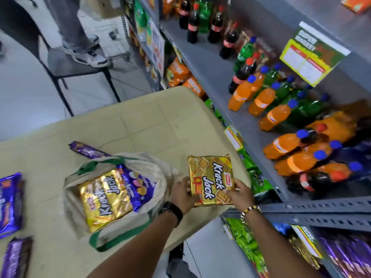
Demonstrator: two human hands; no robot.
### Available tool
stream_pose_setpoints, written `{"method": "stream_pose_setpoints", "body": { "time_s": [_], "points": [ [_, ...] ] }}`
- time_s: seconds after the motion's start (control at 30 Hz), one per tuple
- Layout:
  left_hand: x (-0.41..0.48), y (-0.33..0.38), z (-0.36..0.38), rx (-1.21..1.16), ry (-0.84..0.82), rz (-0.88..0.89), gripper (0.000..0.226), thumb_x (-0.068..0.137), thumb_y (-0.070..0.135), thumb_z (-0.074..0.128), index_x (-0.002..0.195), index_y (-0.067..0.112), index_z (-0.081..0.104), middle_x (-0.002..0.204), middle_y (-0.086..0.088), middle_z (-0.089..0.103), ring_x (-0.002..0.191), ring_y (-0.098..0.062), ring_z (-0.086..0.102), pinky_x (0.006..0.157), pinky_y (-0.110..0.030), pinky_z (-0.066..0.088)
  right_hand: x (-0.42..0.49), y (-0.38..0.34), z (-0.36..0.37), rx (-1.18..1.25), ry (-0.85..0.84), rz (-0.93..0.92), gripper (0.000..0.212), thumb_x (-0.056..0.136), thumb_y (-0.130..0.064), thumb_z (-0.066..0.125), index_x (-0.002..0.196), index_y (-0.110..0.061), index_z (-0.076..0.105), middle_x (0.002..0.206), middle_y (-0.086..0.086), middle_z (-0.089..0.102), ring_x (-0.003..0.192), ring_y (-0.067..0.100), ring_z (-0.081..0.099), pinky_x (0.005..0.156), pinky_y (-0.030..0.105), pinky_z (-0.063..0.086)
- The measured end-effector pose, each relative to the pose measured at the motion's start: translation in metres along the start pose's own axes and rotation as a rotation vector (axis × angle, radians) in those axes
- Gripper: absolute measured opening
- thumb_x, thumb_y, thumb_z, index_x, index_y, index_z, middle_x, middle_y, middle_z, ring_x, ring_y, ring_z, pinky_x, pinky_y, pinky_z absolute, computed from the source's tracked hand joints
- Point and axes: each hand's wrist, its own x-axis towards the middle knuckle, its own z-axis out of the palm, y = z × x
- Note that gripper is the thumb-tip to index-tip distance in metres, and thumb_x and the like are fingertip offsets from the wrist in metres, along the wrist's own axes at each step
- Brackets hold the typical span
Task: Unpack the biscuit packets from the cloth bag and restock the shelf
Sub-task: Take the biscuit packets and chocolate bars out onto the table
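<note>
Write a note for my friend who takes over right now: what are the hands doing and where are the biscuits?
Left hand and right hand: both grip one gold Krack Jack packet over the table's edge, near the shelf.
Cloth bag: open on the table, holding another gold packet and a purple packet.
Done: purple packets lie unpacked on the table.
Left: shelve the held packet, empty the bag, shelve the rest.

Both hands grip one gold biscuit packet (211, 180) between them.

The left hand (183, 194) clasps the packet's near left edge, fingers curled over it, a dark watch on that wrist. The right hand (240, 194) pinches the near right corner (a beaded bracelet circles this wrist). Both bare forearms reach forward from the lower edge of the view, converging toward the packet.
</note>
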Motion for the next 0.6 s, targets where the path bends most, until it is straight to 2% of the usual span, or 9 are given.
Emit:
{"method": "stream_pose_setpoints", "body": {
  "time_s": [0.07,0.1,0.13,0.2,0.27,0.33,0.43,0.53,0.6],
  "points": [
    [0.012,-0.004,0.017,0.032,-0.02,-0.034,0.054,0.076,0.01,0.079,0.123,0.019,0.052,0.105,0.007,0.064,0.084,0.005,0.061,0.057,-0.011,0.053,0.01,0.014,-0.004,-0.041,-0.012,0.022,0.022,0.076,-0.01,0.076,0.095,-0.02,0.07,0.086,-0.001,0.073,0.086,0.023,0.068,0.064,0.024,0.046],
    [0.015,-0.007,0.023,0.054,-0.022,-0.047,0.054,0.077,0.01,0.078,0.124,0.017,0.053,0.101,0.01,0.064,0.082,0.006,0.059,0.056,-0.01,0.05,0.014,0.02,-0.003,-0.053,-0.02,0.023,0.022,0.077,-0.01,0.075,0.096,-0.018,0.07,0.087,0.001,0.074,0.087,0.024,0.068,0.065,0.024,0.046],
    [0.017,-0.01,0.026,0.061,-0.021,-0.061,0.054,0.077,0.009,0.077,0.126,0.013,0.054,0.099,0.01,0.065,0.082,0.003,0.061,0.059,-0.013,0.053,0.017,0.024,-0.002,-0.066,-0.032,0.021,0.023,0.077,-0.008,0.075,0.098,-0.016,0.07,0.089,0.003,0.074,0.088,0.025,0.068,0.067,0.026,0.046],
    [0.02,-0.016,0.032,0.061,-0.028,-0.093,0.05,0.078,0.008,0.075,0.125,0.01,0.056,0.105,0.001,0.07,0.088,-0.011,0.068,0.073,-0.031,0.061,0.024,0.028,-0.001,-0.111,-0.071,0.023,0.026,0.078,-0.006,0.073,0.103,-0.012,0.069,0.095,0.008,0.074,0.092,0.028,0.068,0.074,0.031,0.051],
    [0.02,-0.019,0.029,0.045,-0.073,-0.146,0.049,0.078,0.012,0.074,0.123,0.012,0.055,0.113,-0.003,0.07,0.098,-0.02,0.068,0.083,-0.045,0.06,0.028,0.03,0.003,-0.166,-0.114,0.045,0.031,0.079,-0.005,0.071,0.109,-0.011,0.066,0.102,0.009,0.073,0.097,0.029,0.067,0.084,0.039,0.054],
    [0.018,-0.017,0.023,0.054,-0.133,-0.182,0.063,0.079,0.022,0.075,0.135,0.014,0.048,0.12,-0.001,0.065,0.105,-0.021,0.066,0.087,-0.046,0.059,0.029,0.025,0.005,-0.21,-0.1,0.057,0.038,0.079,-0.007,0.07,0.116,-0.012,0.064,0.109,0.011,0.071,0.102,0.03,0.065,0.089,0.042,0.053],
    [0.01,-0.011,0.005,0.154,-0.113,-0.18,0.081,0.083,0.037,0.072,0.151,0.022,0.031,0.14,-0.002,0.049,0.127,-0.026,0.052,0.103,-0.045,0.049,0.028,0.006,0.012,-0.272,0.035,-0.018,0.052,0.081,-0.011,0.07,0.13,-0.012,0.056,0.126,0.015,0.06,0.115,0.033,0.058,0.095,0.038,0.049],
    [-0.007,-0.008,-0.025,0.167,-0.026,-0.111,0.071,0.085,0.04,0.07,0.147,0.028,0.037,0.133,0.004,0.054,0.118,-0.016,0.055,0.1,-0.039,0.051,0.018,-0.027,0.032,-0.197,0.03,-0.159,0.051,0.084,-0.013,0.069,0.133,-0.014,0.055,0.133,0.012,0.056,0.121,0.031,0.056,0.096,0.038,0.047],
    [-0.021,-0.008,-0.049,0.148,0.052,-0.084,0.06,0.086,0.04,0.069,0.14,0.033,0.046,0.12,0.011,0.06,0.106,-0.009,0.06,0.091,-0.034,0.055,0.009,-0.049,0.052,-0.143,-0.025,-0.264,0.046,0.082,-0.012,0.07,0.127,-0.013,0.059,0.126,0.01,0.061,0.115,0.03,0.059,0.095,0.042,0.05]
  ]
}}
